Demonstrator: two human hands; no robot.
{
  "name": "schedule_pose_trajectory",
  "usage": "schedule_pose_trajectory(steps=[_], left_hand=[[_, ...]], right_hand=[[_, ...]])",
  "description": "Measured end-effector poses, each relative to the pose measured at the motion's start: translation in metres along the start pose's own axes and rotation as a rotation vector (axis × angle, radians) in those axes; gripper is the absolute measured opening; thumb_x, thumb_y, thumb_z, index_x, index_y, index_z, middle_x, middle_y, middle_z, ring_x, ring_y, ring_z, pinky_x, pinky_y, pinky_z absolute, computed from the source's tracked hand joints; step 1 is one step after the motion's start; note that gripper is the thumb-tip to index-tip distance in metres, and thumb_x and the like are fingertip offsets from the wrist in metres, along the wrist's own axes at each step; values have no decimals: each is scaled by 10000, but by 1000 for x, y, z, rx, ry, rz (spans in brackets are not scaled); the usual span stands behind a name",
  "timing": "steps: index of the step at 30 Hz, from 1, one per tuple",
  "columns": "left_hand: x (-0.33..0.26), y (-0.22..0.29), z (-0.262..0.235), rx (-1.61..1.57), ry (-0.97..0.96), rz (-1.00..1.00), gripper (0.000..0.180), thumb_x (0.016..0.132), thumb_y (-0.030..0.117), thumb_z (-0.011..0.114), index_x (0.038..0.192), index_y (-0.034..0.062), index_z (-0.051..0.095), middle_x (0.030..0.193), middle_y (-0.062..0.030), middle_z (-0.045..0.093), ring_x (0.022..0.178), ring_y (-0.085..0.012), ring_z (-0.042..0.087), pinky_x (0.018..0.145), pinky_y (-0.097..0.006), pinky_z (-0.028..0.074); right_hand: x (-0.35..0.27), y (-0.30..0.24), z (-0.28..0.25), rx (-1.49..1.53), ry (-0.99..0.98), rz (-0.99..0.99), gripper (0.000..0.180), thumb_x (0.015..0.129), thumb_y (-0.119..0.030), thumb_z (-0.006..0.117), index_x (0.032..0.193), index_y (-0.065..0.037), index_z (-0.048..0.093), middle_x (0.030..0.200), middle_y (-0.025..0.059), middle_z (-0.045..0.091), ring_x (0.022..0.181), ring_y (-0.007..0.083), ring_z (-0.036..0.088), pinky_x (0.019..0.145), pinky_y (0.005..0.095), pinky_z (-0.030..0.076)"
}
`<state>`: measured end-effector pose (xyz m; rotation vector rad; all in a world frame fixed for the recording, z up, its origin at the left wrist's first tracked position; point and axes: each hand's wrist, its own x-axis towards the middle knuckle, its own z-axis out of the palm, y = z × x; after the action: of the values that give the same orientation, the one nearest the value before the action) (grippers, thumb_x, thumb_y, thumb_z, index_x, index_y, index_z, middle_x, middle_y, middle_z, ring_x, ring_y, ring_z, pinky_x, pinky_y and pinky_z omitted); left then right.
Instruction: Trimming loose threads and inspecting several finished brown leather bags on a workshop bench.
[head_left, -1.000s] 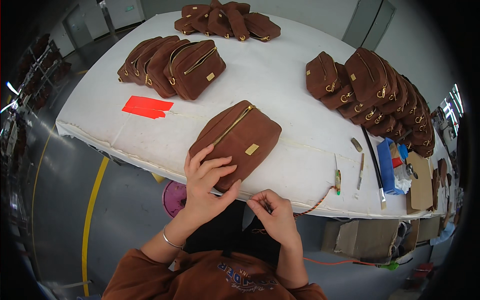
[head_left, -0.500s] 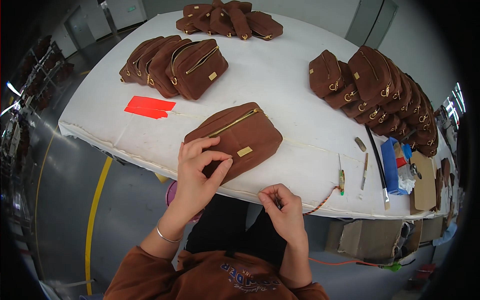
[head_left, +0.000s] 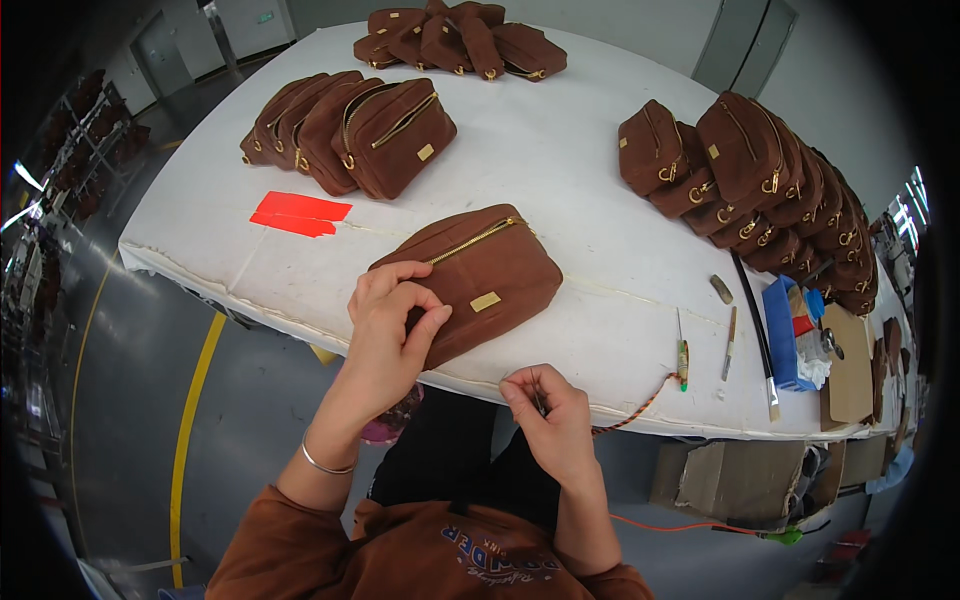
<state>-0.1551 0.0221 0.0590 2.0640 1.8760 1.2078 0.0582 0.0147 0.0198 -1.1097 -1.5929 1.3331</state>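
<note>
A brown suede pouch [head_left: 480, 275] with a gold zip and a small gold plate lies near the front edge of the white table [head_left: 560, 180]. My left hand [head_left: 392, 325] grips the pouch's near left end, fingers curled over it. My right hand [head_left: 548, 415] is at the table's front edge, fingers pinched shut on a thin dark tool or needle; what it is exactly is too small to tell. A braided orange cord [head_left: 640, 408] runs from beside that hand up to the table.
Rows of like brown pouches stand at the left [head_left: 350, 130], at the back [head_left: 460, 35] and at the right [head_left: 760, 180]. A red card [head_left: 298, 214] lies left of the pouch. Small hand tools [head_left: 730, 345] and a blue box [head_left: 785, 335] sit right.
My left hand has curled tighter onto the pouch's end. My right hand stays low at the table edge with its fingers pinched together.
</note>
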Motion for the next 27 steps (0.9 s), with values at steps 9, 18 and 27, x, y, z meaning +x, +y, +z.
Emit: schedule_pose_trajectory(steps=[9, 18, 27], left_hand=[[-32, -37, -69, 26, 137, -249, 149, 882, 118, 659, 831, -15, 618, 1090, -173, 626, 1040, -300, 574, 869, -366, 442], [-45, -41, -97, 11, -21, -450, 213, 891, 167, 671, 919, -44, 665, 896, -155, 671, 807, -216, 640, 702, -320, 475], [15, -16, -48, -253, -21, -93, 127, 872, 78, 678, 950, -22, 674, 949, -83, 630, 846, -154, 597, 752, -281, 478]], right_hand=[[22, 2, 42, -62, 189, -188, 153, 896, -91, 683, 986, 6, 607, 793, 78, 661, 674, 103, 614, 605, 247, 483], [30, 5, 51, -258, 270, -354, 169, 859, -40, 697, 996, -1, 606, 878, 137, 692, 787, 248, 714, 640, 312, 551], [28, 0, 44, -335, 54, -265, 297, 841, -37, 664, 1063, -37, 468, 840, 156, 671, 760, 368, 663, 635, 424, 514]])
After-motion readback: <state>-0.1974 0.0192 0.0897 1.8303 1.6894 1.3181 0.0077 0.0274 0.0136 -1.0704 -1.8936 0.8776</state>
